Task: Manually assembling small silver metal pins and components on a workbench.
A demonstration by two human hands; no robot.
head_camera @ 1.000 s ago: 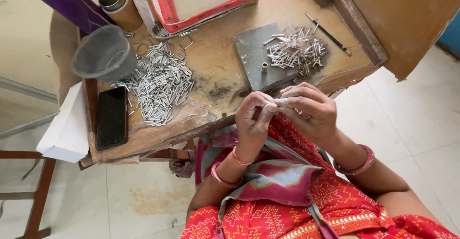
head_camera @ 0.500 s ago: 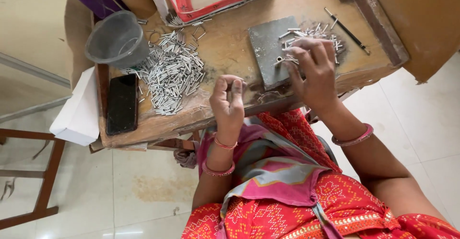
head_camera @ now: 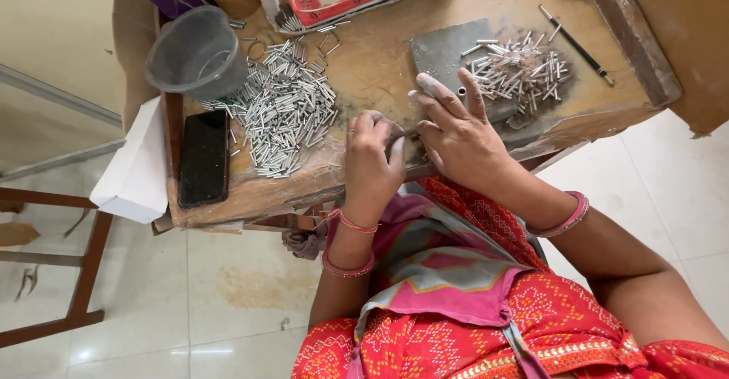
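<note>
Head view, looking down on a worn wooden worktable (head_camera: 380, 67). The right hand (head_camera: 456, 140) lies palm-down at the near edge of a grey metal plate (head_camera: 448, 48), fingers (head_camera: 433, 86) spread and extended toward 11 o'clock, dusted grey at the tips; it is open and grasps nothing visible, the fingertips resting on or just above the plate. A small metal cylinder (head_camera: 461, 91) stands on the plate between two of these fingers. At 2 o'clock from this hand, a loose heap of short metal tubes (head_camera: 520, 71) covers the plate's far side. The left hand (head_camera: 372, 162) is curled into a loose fist at the table's near edge, knuckles up; whether it encloses anything cannot be told. At 10 o'clock from it lies a larger pile of metal tubes (head_camera: 285, 105), with a grey plastic cup (head_camera: 196, 54) tipped beyond and a black phone (head_camera: 203, 157) at 9 o'clock.
</note>
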